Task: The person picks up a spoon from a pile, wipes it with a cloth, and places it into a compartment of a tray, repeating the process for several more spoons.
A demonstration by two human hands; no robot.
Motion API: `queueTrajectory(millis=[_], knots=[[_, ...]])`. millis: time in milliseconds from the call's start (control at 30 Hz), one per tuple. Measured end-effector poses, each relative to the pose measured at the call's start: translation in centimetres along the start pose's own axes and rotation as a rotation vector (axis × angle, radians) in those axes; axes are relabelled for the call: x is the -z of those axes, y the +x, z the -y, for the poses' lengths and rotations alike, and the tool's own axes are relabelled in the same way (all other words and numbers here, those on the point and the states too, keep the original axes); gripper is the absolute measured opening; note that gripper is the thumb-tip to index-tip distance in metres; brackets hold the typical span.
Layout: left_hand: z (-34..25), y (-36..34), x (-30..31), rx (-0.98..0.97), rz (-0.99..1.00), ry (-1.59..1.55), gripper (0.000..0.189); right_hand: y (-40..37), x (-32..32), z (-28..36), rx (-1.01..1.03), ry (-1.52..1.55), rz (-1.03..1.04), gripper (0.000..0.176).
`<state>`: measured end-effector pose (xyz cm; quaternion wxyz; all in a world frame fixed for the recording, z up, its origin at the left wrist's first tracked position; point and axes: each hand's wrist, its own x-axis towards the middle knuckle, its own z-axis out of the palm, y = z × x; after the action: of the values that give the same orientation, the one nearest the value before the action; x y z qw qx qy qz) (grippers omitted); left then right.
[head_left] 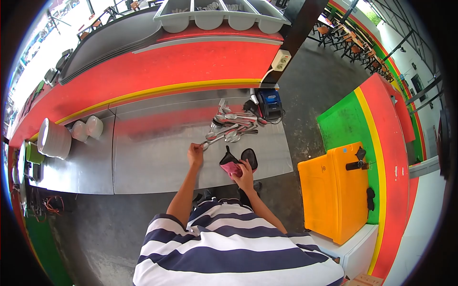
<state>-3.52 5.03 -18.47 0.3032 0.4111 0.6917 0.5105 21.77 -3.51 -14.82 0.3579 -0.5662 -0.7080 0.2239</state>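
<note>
My left hand [195, 155] is closed, its fingertips pinching a metal spoon [205, 145] at the near left edge of a cutlery pile. That pile of spoons and forks [234, 125] lies loose on the steel counter [157, 157]. In my right hand [244, 177], bunched between the fingers, is a pink and black cloth [231, 168] with one dark corner sticking up. Right beside the cloth, just beyond my right fingers, shows a dark oval item [249, 155].
A blue and black device [270, 105] with a cable stands behind the pile. Stacked white plates [53, 138] and white bowls [87, 128] are at the left. A grey cutlery tray [210, 20] sits on the red ledge. An orange box [336, 190] stands at the right.
</note>
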Motion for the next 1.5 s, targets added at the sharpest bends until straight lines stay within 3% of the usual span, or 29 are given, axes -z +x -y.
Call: queueTrajectory(millis=[167,267,300,333,400,533,633,733,867,967,1500], knots=[[-2.4,-2.7,4.5,-0.065,-0.087,-0.093,0.018,-0.1,0.6,-0.5,-0.021,0.047,-0.059,0.045],[-4.2,-3.7,6.9,-0.086,-0.193,-0.036,0.02,0.2,0.8,-1.0,-0.183,0.258,-0.106,0.044],[-4.6,-3.8,7.3,-0.078,-0.21,-0.036,0.021,0.5,0.9,-1.5,-0.361,0.402,-0.075,0.039],[-5.1,-3.9,7.7,-0.069,-0.229,-0.036,0.022,1.0,1.4,-1.1,-0.407,0.537,-0.063,0.038],[-6.2,-4.2,8.0,-0.076,-0.166,-0.032,0.022,2.0,2.8,0.1,-0.501,0.804,-0.042,0.036],[-8.5,-5.4,6.3,-0.04,0.061,-0.071,0.022,3.3,3.1,5.0,-0.437,0.889,0.114,0.04],[-10.2,-6.6,3.6,0.009,0.185,-0.096,0.023,3.6,2.5,8.7,-0.433,0.808,0.324,0.046],[-12.6,-7.6,2.1,0.048,0.246,-0.085,0.025,2.1,-0.4,7.7,-0.473,0.783,0.427,0.045],[-12.1,-7.5,1.2,-0.002,0.264,-0.077,0.027,1.4,0.2,8.7,-0.665,0.828,0.367,0.03],[-11.9,-6.7,1.3,0.002,0.229,-0.075,0.027,-0.1,-0.1,7.5,-0.634,0.728,0.435,0.027],[-12.0,-4.2,2.0,0.033,0.023,-0.183,0.028,0.1,2.9,9.1,-0.712,0.844,0.483,0.028]])
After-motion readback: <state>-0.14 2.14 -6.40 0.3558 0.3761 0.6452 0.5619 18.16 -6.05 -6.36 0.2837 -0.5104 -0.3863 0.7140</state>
